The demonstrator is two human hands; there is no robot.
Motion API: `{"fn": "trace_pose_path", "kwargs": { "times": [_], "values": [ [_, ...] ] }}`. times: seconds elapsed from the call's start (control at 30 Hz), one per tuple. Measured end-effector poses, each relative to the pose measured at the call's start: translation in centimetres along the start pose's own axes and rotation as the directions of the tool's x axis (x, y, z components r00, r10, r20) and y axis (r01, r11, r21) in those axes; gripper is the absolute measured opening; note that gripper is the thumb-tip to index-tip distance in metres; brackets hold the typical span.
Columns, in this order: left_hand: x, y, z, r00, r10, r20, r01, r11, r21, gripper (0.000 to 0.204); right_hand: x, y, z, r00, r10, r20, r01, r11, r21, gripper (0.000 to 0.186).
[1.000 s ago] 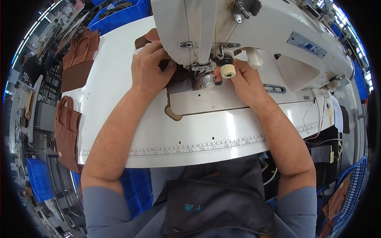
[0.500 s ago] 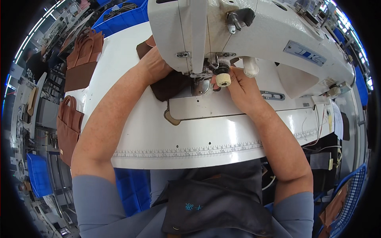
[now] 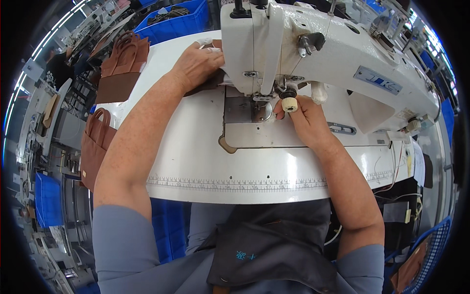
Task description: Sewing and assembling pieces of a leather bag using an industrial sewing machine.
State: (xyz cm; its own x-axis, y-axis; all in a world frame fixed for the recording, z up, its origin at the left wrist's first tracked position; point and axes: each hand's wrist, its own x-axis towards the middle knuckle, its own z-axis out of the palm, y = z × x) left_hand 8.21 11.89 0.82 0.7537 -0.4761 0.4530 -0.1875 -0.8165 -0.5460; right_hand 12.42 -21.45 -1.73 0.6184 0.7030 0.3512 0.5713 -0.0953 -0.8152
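Observation:
A white sewing machine (image 3: 338, 54) stands on the white table in front of me. My left hand (image 3: 198, 66) is left of the machine head, its fingers closed on a dark brown leather piece (image 3: 208, 84). White wraps cover some of its fingertips. Part of the leather is hidden behind the hand and the machine head. My right hand (image 3: 309, 120) is just right of the needle area, fingers curled behind a cream knob (image 3: 289, 104). What those fingers hold, if anything, is hidden. The metal needle plate (image 3: 240, 110) lies uncovered between my hands.
Brown leather bags with handles (image 3: 120, 71) lie at the table's left edge, another bag (image 3: 98, 142) nearer me. A blue bin (image 3: 176, 22) with dark pieces stands behind. A printed ruler (image 3: 235, 185) runs along the front edge. A blue basket (image 3: 431, 250) is at lower right.
My left hand has moved the brown leather away from the needle, to the far left, uncovering the needle plate. My right hand stays beside the needle area. The whole view has shifted somewhat.

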Motion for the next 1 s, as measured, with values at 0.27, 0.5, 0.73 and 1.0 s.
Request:
{"fn": "trace_pose_path", "kwargs": {
  "times": [0.27, 0.5, 0.73, 1.0],
  "values": [
    [-9.3, -4.2, -12.6, 0.952, -0.298, -0.068, 0.300, 0.954, 0.014, 0.020, 0.1, 0.4, 0.4, 0.996, -0.002, 0.093, 0.002, 1.000, -0.004, 0.049],
    [-8.4, 2.1, -22.9, 0.791, -0.610, 0.049, 0.591, 0.740, -0.322, 0.013, -1.1, -2.9, 1.3, 0.979, 0.012, 0.204, 0.010, 0.994, -0.106, 0.036],
    [-3.3, 7.1, -25.5, 0.755, -0.573, 0.318, 0.645, 0.562, -0.518, 0.029, -6.5, -8.8, 4.9, 0.931, -0.188, 0.313, 0.063, 0.927, 0.368, 0.031],
    [-0.4, 11.5, -20.6, 0.570, -0.423, 0.705, 0.817, 0.203, -0.539, 0.028, -15.0, -9.2, 9.4, 0.904, 0.226, 0.364, -0.428, 0.503, 0.751, 0.038]
  ]
}}
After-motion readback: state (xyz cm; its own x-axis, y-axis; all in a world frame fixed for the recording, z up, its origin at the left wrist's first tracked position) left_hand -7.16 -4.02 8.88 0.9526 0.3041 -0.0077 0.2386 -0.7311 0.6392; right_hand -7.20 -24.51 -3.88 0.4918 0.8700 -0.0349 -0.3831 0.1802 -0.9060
